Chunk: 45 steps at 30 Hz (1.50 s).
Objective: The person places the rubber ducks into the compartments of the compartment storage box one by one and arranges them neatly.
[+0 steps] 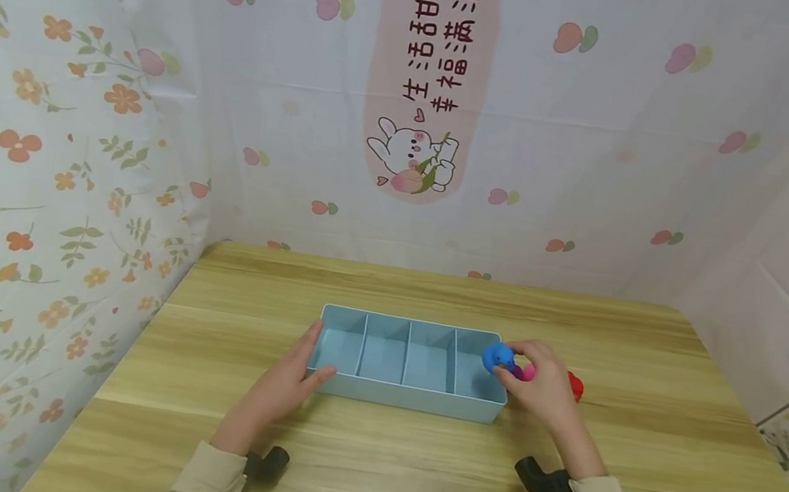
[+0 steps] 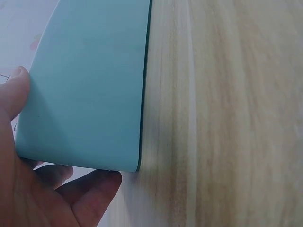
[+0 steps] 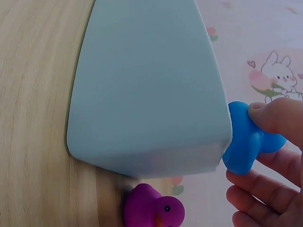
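Observation:
A light blue divided box [image 1: 404, 396] with several compartments stands on the table. My right hand [image 1: 540, 384] pinches a blue rubber duck [image 1: 497, 357] between thumb and fingers, above the box's rightmost compartment; in the right wrist view the blue duck [image 3: 244, 137] is at the box's rim. At the left end, my left hand [image 1: 284, 382] holds the box's corner, thumb at the front rim and fingers against the end wall. A purple rubber duck [image 3: 154, 208] sits just beyond the box's right end. Partly hidden by my right hand are something pink [image 1: 528, 372] and something red [image 1: 575, 386].
The wood-grain table [image 1: 379, 462] carries the box and ducks. A patterned cloth [image 1: 291, 122] hangs behind it, and a floral cloth [image 1: 41, 230] hangs on the left. Black curved pieces [image 1: 542, 479] stick out at both wrists.

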### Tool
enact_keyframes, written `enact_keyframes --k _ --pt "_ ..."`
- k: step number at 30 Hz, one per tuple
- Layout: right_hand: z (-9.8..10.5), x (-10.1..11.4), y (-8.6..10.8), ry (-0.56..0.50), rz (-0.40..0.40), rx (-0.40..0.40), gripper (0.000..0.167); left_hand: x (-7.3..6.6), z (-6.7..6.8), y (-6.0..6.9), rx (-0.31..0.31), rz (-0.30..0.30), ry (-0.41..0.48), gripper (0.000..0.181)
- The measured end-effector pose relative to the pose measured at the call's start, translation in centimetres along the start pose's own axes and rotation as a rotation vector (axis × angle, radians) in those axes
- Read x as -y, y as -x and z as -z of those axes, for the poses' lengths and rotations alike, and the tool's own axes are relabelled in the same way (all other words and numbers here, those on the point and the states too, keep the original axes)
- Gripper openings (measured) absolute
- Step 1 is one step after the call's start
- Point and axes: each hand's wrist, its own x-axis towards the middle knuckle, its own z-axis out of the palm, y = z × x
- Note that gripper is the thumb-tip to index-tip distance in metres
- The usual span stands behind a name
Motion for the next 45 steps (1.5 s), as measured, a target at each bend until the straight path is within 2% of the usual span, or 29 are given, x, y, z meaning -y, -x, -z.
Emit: enact_keyframes --k 13,22,33,39,45 --pt "-0.9 0.8 -0.2 0.005 0.041 -0.005 0.040 -0.2 0.1 0.0 0.011 0.001 0.010 0.082" --pt "-2.1 1.7 -0.4 0.005 -0.005 0.025 0.040 0.0 0.1 0.0 0.021 0.014 0.015 0.082" --pt "-3.2 2.8 -1.1 -0.076 0.020 0.020 0.039 -0.1 0.2 0.0 0.006 -0.006 0.020 0.080" --pt "-3.6 3.4 -1.4 -0.079 0.018 0.010 0.039 0.1 0.1 -0.1 0.004 0.001 0.012 0.081" --pt "-3.9 3.7 -1.6 -0.092 0.058 -0.005 0.037 0.1 0.1 -0.1 -0.005 -0.005 0.013 0.079"
